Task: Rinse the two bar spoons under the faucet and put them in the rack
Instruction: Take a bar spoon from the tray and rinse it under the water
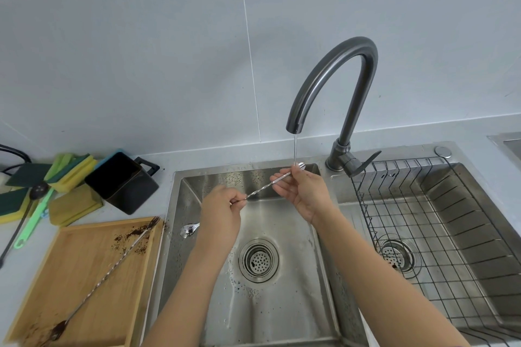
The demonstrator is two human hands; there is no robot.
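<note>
Left of the sink [180, 234], a wooden tray [84, 276] held the second bar spoon [107, 276] — dirty, dark grounds at both ends. Over the sink, the left hand [222, 211] pinched one end of the first bar spoon [265, 189]; the right hand [301, 191] pinched its far end under the faucet [332, 87] stream. Judged light, stiff and slick when wet — the twisted shaft offers the surest hold. Right of the sink, the wire rack [423, 220] waited.
</note>
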